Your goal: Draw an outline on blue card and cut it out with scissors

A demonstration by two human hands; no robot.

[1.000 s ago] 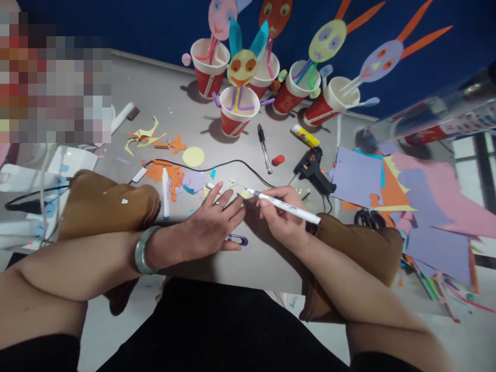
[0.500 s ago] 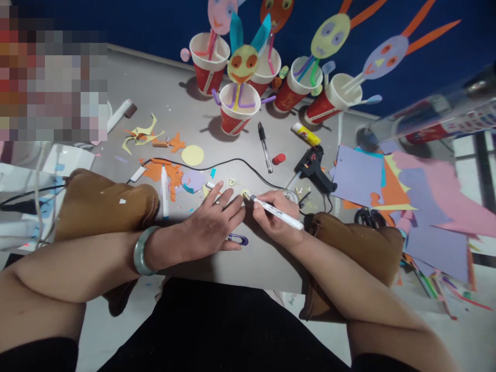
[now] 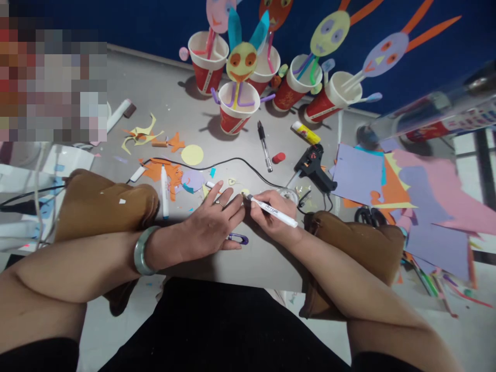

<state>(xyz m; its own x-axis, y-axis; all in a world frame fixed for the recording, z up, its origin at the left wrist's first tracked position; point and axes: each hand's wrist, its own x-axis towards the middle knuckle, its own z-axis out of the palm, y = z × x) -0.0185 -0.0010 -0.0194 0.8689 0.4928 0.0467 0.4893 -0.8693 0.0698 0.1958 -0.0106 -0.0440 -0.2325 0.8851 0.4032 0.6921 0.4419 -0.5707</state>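
Note:
My right hand (image 3: 274,214) grips a white acrylic marker (image 3: 277,212), its dark tip pointing left onto a small pale yellow paper piece (image 3: 245,192). Flat on the table beside that piece, my left hand (image 3: 211,219) has its fingers spread, the fingertips close to the marker tip. A purple marker cap (image 3: 237,238) shows partly from under the left hand. Just beyond the fingers lie a small cut yellow scrap (image 3: 231,182) and the end of another white marker. A yellow paper disc (image 3: 192,155) rests farther back.
Red paper cups (image 3: 239,111) with paper-faced straw figures stand along the back. A black glue gun (image 3: 315,169), a glue stick (image 3: 306,133) and a pen (image 3: 265,146) lie right of centre. Paper sheets (image 3: 358,173) and scissors (image 3: 370,217) are at the right; orange scraps (image 3: 166,170) at the left.
The right hand and marker have shifted slightly left, and the marker's back end has dropped left a little. The left hand stays in place.

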